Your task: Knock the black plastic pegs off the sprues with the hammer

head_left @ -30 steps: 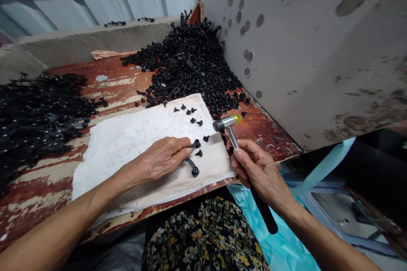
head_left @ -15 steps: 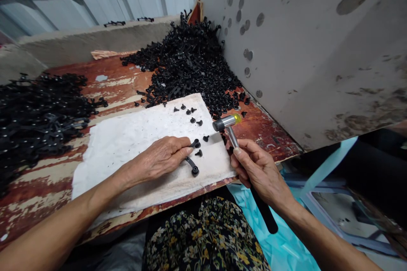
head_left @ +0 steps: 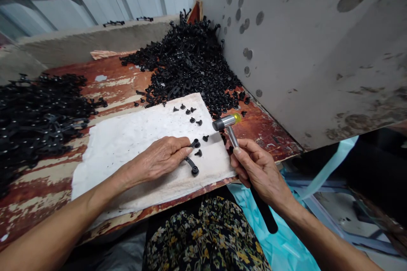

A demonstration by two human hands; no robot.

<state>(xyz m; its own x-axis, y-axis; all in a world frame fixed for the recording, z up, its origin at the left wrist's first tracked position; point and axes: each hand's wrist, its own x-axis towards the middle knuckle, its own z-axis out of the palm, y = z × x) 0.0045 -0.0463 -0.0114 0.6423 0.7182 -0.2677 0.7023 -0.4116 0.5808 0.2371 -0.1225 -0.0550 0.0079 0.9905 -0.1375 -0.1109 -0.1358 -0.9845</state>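
Note:
My left hand [head_left: 159, 159] lies on a white cloth [head_left: 133, 152] with its fingers pinched on a small black plastic strap [head_left: 191, 165]; the strap's two ringed ends stick out past my fingertips. My right hand [head_left: 259, 169] is closed round the black handle of a small hammer [head_left: 226, 122]. The hammer has a metal head with a yellow end and hovers just right of the strap. Several small black studs [head_left: 197, 123] lie loose on the cloth beyond my left fingers.
A big heap of black parts [head_left: 190, 63] fills the back of the worn red board [head_left: 117, 84], against a grey stained panel [head_left: 302, 42]. Another black heap [head_left: 38, 114] lies at the left. A flowered garment [head_left: 203, 237] and turquoise plastic sheet [head_left: 286, 245] are below the board's edge.

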